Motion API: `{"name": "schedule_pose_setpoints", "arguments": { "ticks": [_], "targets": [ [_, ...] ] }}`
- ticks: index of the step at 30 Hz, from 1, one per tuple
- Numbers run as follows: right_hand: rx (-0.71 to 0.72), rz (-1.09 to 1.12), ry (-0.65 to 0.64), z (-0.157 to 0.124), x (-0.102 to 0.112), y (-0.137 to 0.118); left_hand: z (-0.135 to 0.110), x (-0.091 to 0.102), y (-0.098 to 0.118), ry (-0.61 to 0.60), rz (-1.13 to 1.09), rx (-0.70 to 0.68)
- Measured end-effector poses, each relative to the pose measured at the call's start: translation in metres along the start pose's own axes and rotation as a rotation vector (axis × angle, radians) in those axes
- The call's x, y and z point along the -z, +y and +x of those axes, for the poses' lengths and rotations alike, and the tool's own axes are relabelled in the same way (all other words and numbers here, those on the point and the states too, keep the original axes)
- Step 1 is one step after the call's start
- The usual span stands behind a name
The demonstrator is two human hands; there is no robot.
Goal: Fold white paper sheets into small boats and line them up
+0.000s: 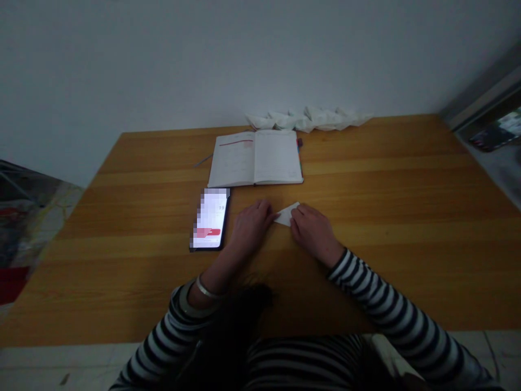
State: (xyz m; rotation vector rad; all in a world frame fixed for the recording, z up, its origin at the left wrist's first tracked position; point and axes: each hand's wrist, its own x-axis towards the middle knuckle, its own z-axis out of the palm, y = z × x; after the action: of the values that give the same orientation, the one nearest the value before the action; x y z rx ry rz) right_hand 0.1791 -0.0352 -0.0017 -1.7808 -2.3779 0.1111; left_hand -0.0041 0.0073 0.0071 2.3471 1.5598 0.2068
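A small piece of folded white paper (pixel 286 215) lies between my hands, low over the wooden table (pixel 386 217). My left hand (pixel 253 225) has its fingers closed on the paper's left tip. At the other end my right hand (pixel 312 229) pinches the right edge, its fingers hiding part of the sheet. Just left of my left hand lies a phone (pixel 211 220) with its screen lit. Beyond the hands rests an open notebook (pixel 277 157) with pale pages.
Several folded white paper pieces (pixel 313 119) stand in a row along the table's back edge, by the wall (pixel 244 60). A ribbon (pixel 203 160) sticks out from the notebook's left side. Something red (pixel 14 283) sits low beyond the left edge.
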Motion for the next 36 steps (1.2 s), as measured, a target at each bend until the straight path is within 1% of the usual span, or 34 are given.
{"name": "schedule_pose_setpoints", "arguments": {
  "ticks": [3,7,9,15,19,22,25,27,29,31,36],
  "targets": [
    [-0.015,0.001,-0.002,-0.001,0.0,0.0,0.001,0.0,-0.003,0.006,-0.052,0.007],
    [-0.042,0.001,0.001,-0.001,-0.001,-0.001,-0.002,0.0,-0.011,0.005,-0.184,-0.049],
    [-0.048,0.003,0.005,-0.001,-0.001,-0.001,-0.003,0.0,-0.012,0.019,-0.218,-0.055],
    [-0.052,0.001,0.009,-0.001,-0.003,0.0,-0.006,-0.003,-0.004,0.036,-0.111,-0.012],
    [-0.04,0.014,0.019,0.0,-0.002,0.0,-0.009,-0.007,0.001,0.075,-0.017,-0.035],
    [-0.045,0.052,0.034,0.0,-0.001,0.001,-0.009,-0.01,0.0,0.11,-0.055,-0.127],
    [-0.078,0.141,0.064,-0.001,-0.002,0.005,-0.005,-0.013,-0.007,0.063,-0.11,-0.298],
    [-0.085,0.215,0.106,-0.003,-0.003,0.008,-0.001,-0.014,-0.013,0.039,-0.151,-0.36],
    [-0.05,0.265,0.148,-0.006,-0.003,0.011,0.002,-0.014,-0.017,0.029,-0.199,-0.367],
    [0.004,0.268,0.165,-0.011,-0.002,0.014,0.003,-0.013,-0.019,0.007,-0.234,-0.36],
    [0.144,0.157,0.135,-0.024,0.002,0.015,0.002,-0.004,-0.016,-0.074,-0.208,-0.331]
  ]
}}
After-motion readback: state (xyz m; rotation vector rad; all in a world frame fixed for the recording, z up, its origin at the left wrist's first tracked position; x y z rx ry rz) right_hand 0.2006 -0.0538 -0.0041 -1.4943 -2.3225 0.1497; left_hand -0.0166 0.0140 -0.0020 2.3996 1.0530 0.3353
